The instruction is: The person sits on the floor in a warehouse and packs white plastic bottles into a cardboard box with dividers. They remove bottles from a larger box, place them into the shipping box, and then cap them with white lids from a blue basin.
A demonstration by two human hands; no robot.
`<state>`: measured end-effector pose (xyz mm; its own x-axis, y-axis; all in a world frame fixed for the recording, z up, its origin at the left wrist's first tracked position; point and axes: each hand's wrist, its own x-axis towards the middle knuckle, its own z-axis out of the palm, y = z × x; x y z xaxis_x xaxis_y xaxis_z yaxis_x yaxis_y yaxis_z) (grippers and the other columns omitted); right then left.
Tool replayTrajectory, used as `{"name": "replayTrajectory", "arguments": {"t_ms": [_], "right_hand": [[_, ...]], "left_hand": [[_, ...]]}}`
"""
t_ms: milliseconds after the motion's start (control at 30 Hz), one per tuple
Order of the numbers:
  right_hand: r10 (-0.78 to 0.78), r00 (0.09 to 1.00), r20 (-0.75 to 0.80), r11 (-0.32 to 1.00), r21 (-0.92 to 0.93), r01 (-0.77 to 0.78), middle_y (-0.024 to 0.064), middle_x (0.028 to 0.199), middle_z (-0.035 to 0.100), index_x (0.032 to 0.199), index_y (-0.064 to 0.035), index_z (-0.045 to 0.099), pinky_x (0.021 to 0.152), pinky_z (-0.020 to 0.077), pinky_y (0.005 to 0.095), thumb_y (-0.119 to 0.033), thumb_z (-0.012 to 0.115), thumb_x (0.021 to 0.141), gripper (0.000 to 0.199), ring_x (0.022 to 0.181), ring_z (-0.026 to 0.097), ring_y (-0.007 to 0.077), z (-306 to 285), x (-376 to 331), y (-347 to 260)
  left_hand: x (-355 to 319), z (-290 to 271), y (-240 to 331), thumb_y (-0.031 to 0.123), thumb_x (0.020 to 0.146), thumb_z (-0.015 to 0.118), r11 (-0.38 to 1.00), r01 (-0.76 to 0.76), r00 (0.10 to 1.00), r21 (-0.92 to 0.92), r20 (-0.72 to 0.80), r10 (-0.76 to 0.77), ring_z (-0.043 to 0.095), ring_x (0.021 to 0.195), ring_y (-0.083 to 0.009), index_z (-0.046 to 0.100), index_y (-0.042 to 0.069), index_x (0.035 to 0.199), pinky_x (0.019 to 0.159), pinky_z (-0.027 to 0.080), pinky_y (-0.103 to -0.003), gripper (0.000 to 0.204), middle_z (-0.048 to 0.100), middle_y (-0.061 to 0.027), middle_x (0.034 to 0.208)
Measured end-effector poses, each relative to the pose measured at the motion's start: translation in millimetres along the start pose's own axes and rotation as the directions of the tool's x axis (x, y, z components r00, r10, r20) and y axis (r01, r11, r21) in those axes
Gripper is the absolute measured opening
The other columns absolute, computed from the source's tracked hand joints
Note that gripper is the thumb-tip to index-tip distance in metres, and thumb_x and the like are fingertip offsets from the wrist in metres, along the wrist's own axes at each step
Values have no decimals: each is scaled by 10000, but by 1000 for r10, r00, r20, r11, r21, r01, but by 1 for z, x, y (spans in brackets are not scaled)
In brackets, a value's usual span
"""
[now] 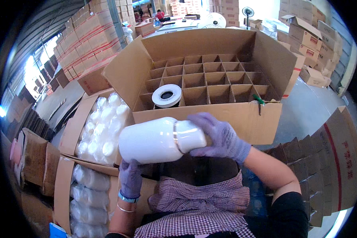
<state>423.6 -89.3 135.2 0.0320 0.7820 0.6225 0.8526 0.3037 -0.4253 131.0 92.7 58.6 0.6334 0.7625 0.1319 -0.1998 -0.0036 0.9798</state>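
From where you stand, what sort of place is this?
Probably a warehouse or packing workshop: tall stacks of brown cardboard cartons in the background, a large open brown cardboard box divided into cells in front, and rounded white containers wrapped in clear plastic at left.

Bottle (146,142): between our left hand (131,178), under its left end, and our right hand (222,137), at its right end.
Divided carton (210,121): before us, just beyond the bottle.
Ring (158,96): at the divided carton's front row, toward the left.
Wrapped items (101,129): in an open carton (76,127) to our left; more in a second carton (62,196) nearer us.
Cardboard partitions (303,158): to our right.
Stacked boxes (91,39): behind, left and right.
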Motion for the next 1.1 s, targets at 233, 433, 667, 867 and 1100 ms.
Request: {"name": "replayTrajectory", "arguments": {"t_ms": [233,433,667,867,1100], "right_hand": [[587,451,672,218,405,-888,161,1161,670,1243,-23,566,749,581,435,-426,578,959,493,1055,653,328,55,-82,37],[326,903,-279,938,-22,-346,167,1145,650,1150,-59,639,904,525,412,-248,689,859,351,1060,635,345,48,4,46],[66,998,-5,877,-476,-61,128,1194,638,1140,-120,668,1092,313,569,-414,742,779,472,1286,506,279,88,121,124],[242,960,-139,961,169,-218,110,1014,688,1076,-74,672,874,491,367,-330,576,968,294,980,649,259,74,148,98],[332,943,4,869,387,-308,147,1071,638,1173,-30,631,936,467,393,-361,603,955,397,1031,602,271,41,117,16]], "left_hand": [[3,36,68,324,825,790,593,-699,714,399,425,556,641,1078,-348,625,-3,895,948,501,-425,373,611,-215,1268],[11,71,52,347,831,730,470,-717,543,516,835,-89,631,1097,-354,653,72,1111,924,521,-425,400,628,-156,1276],[49,111,-7,386,886,677,645,-640,478,417,874,-90,523,1238,-398,599,17,1252,1071,420,-457,525,575,-197,1311],[78,51,-38,293,864,766,931,-308,950,194,123,288,493,1308,-317,407,25,1446,1100,415,-464,734,502,-169,1401],[79,60,16,422,959,638,669,415,866,-616,494,-83,536,1279,-338,351,46,1477,1020,494,-594,701,498,-172,1409]]}}
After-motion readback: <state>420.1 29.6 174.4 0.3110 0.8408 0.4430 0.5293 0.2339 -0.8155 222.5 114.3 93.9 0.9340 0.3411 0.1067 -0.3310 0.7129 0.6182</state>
